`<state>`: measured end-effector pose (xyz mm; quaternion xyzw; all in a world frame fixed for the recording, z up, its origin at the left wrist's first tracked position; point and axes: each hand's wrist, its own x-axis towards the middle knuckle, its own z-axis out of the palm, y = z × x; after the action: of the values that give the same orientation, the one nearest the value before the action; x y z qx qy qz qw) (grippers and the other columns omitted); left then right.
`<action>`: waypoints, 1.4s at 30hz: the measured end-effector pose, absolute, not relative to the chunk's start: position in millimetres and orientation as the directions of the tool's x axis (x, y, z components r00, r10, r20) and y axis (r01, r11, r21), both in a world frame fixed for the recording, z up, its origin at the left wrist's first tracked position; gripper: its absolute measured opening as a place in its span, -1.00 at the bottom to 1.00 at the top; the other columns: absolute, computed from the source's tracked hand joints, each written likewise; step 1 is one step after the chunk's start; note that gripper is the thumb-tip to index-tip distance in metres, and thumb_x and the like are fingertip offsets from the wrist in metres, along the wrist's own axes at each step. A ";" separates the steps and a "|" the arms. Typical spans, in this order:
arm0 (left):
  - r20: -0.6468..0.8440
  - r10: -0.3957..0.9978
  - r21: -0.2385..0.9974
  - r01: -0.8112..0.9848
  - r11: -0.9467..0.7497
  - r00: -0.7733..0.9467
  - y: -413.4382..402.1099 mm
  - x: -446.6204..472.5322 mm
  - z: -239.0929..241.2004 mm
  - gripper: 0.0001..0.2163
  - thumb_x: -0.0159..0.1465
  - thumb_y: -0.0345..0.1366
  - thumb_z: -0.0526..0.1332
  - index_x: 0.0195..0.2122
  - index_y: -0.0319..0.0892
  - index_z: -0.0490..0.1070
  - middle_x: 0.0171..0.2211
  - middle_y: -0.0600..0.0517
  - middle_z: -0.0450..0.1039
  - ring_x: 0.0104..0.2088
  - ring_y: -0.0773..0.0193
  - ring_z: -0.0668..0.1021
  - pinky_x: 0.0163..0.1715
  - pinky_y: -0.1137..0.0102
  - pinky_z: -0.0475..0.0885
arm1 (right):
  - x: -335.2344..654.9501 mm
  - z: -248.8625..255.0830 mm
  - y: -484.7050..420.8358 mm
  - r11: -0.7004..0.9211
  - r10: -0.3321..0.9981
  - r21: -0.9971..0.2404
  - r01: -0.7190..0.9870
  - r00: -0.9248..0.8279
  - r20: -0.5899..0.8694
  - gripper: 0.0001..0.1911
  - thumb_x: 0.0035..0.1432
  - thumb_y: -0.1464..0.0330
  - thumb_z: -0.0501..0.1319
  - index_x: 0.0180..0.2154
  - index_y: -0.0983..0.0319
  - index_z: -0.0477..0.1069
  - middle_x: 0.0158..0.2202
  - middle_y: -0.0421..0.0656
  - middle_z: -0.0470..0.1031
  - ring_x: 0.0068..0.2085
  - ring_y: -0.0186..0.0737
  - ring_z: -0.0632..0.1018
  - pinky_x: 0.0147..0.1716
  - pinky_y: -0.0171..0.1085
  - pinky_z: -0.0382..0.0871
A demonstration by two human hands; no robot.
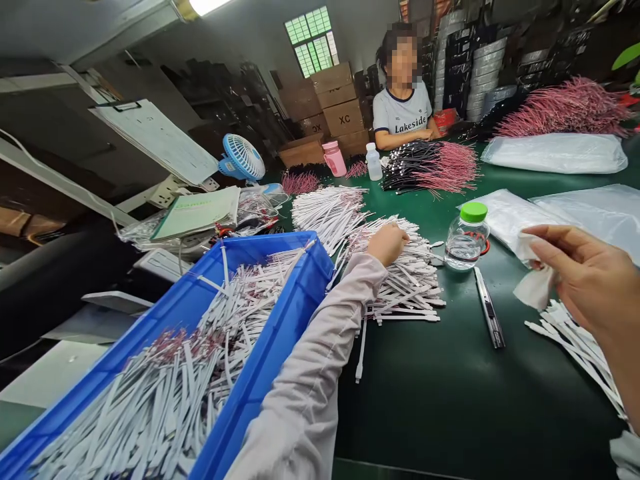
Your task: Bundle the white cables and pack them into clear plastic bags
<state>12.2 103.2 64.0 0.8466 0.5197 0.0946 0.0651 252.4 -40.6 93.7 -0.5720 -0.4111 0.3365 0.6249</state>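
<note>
My left hand reaches over a pile of flat white strips with pinkish wires. Its fingers are curled together at the pile's top, and whatever lies between them is hidden. On the right, my right hand is raised above the table, pinching a thin white cloth or tissue between thumb and fingers. Below that hand lies a smaller bunch of white strips, partly covered by the forearm. Left of my left sleeve, a blue plastic bin holds many more such strips.
A green-lidded jar of clear liquid and a utility knife sit on the green table. Clear plastic bags lie at right. Across the table sits a person behind black and red wire bundles. A blue fan stands left.
</note>
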 end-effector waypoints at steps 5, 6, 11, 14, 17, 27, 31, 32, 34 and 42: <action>0.042 0.865 0.195 0.845 -0.498 0.500 108.3 31.8 62.6 -0.84 0.22 -0.43 0.16 -0.28 -0.25 0.55 -0.17 -0.07 0.45 -0.16 0.30 0.50 -0.13 0.46 0.32 | 236.8 117.8 -1.0 0.246 0.717 -0.756 0.606 0.411 0.563 -0.67 0.01 0.30 0.31 -0.12 0.17 0.49 -0.30 -0.14 0.55 -0.30 -0.23 0.52 -0.31 -0.27 0.35; 0.035 0.863 0.189 0.844 -0.501 0.504 109.0 34.0 63.0 -0.87 0.19 -0.44 0.19 -0.31 -0.26 0.54 -0.19 -0.07 0.46 -0.17 0.29 0.51 -0.15 0.46 0.33 | 234.2 119.0 10.0 0.248 0.696 -0.694 0.675 0.374 0.613 -0.68 0.02 0.32 0.30 -0.12 0.19 0.49 -0.31 -0.12 0.55 -0.30 -0.20 0.53 -0.27 -0.24 0.36; 0.045 0.846 0.181 0.828 -0.530 0.532 108.1 34.7 70.4 -0.87 0.16 -0.43 0.24 -0.26 -0.23 0.51 -0.34 0.00 0.51 -0.28 0.31 0.52 -0.23 0.47 0.34 | 227.2 106.6 48.1 0.185 0.738 -0.415 0.891 0.153 0.657 -0.81 0.13 0.35 0.18 -0.26 0.23 0.54 -0.43 -0.05 0.49 -0.22 -0.04 0.46 -0.23 -0.16 0.32; 0.118 0.843 0.195 0.820 -0.539 0.526 102.0 28.1 82.2 -0.83 0.25 -0.40 0.17 -0.18 -0.18 0.50 -0.28 -0.01 0.52 -0.26 0.31 0.51 -0.20 0.46 0.35 | 226.1 97.2 52.2 0.175 0.757 -0.348 0.921 0.100 0.646 -0.78 0.19 0.33 0.11 -0.30 0.21 0.53 -0.43 -0.04 0.48 -0.25 -0.02 0.42 -0.28 -0.15 0.28; 0.285 0.830 0.255 0.796 -0.548 0.480 89.5 17.9 100.6 -0.85 0.26 -0.34 0.18 -0.20 -0.16 0.53 -0.22 -0.03 0.49 -0.26 0.32 0.50 -0.19 0.46 0.36 | 224.6 91.0 49.2 0.159 0.756 -0.303 0.940 0.081 0.650 -0.73 0.25 0.31 0.04 -0.30 0.21 0.50 -0.37 -0.01 0.49 -0.26 -0.02 0.41 -0.26 -0.14 0.26; 0.666 0.685 0.741 0.370 -0.560 -0.297 -30.9 -27.2 137.4 -0.82 0.28 -0.17 0.16 -0.29 -0.18 0.38 -0.53 0.14 0.40 -0.57 0.45 0.43 -0.55 0.53 0.33 | 248.9 67.3 41.7 0.201 0.750 -0.745 0.636 0.389 0.534 -0.72 -0.01 0.26 0.28 -0.21 0.18 0.39 -0.36 -0.13 0.44 -0.28 -0.06 0.46 -0.19 -0.10 0.32; 0.330 0.879 0.937 0.009 -0.349 -0.344 -89.0 -42.3 106.9 -0.79 0.21 -0.14 0.24 -0.37 -0.18 0.36 -0.58 0.15 0.34 -0.61 0.48 0.37 -0.62 0.58 0.28 | 284.1 54.3 36.1 0.208 0.743 -0.978 -0.008 0.652 0.152 -0.82 0.01 0.23 0.18 -0.41 0.17 0.23 -0.47 -0.23 0.35 -0.38 -0.17 0.47 -0.33 -0.11 0.42; 0.175 0.937 0.969 -0.117 -0.218 -0.302 -103.3 -45.2 96.5 -0.78 0.18 -0.14 0.27 -0.40 -0.19 0.35 -0.59 0.15 0.34 -0.61 0.49 0.36 -0.63 0.60 0.26 | 290.6 53.6 32.3 0.198 0.761 -0.978 -0.064 0.639 0.112 -0.84 0.05 0.23 0.12 -0.42 0.16 0.20 -0.48 -0.22 0.35 -0.39 -0.18 0.48 -0.36 -0.11 0.43; -0.135 0.976 0.946 -0.315 0.076 -0.170 -132.7 -49.5 76.2 -0.75 0.11 -0.16 0.34 -0.45 -0.20 0.34 -0.58 0.14 0.35 -0.61 0.52 0.35 -0.65 0.64 0.23 | 297.2 56.7 21.0 0.182 0.798 -0.975 -0.126 0.598 0.072 -0.85 0.09 0.24 0.03 -0.43 0.16 0.21 -0.47 -0.18 0.39 -0.35 -0.18 0.50 -0.37 -0.12 0.44; -0.606 0.567 0.439 -0.360 0.823 0.557 -235.1 -45.4 25.9 -0.63 0.05 -0.22 0.41 -0.17 -0.33 0.45 -0.48 -0.01 0.49 -0.55 0.50 0.50 -0.55 0.67 0.34 | 279.4 77.3 -47.3 0.240 0.875 -0.970 -0.035 0.441 0.200 -0.70 0.06 0.08 0.06 -0.41 0.15 0.37 -0.35 -0.08 0.48 -0.19 -0.03 0.52 -0.25 0.00 0.44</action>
<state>-45.4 -235.1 25.9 0.1335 0.3881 0.2659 0.8723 279.4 -47.3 77.3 -0.5160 -0.4071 0.3374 0.6740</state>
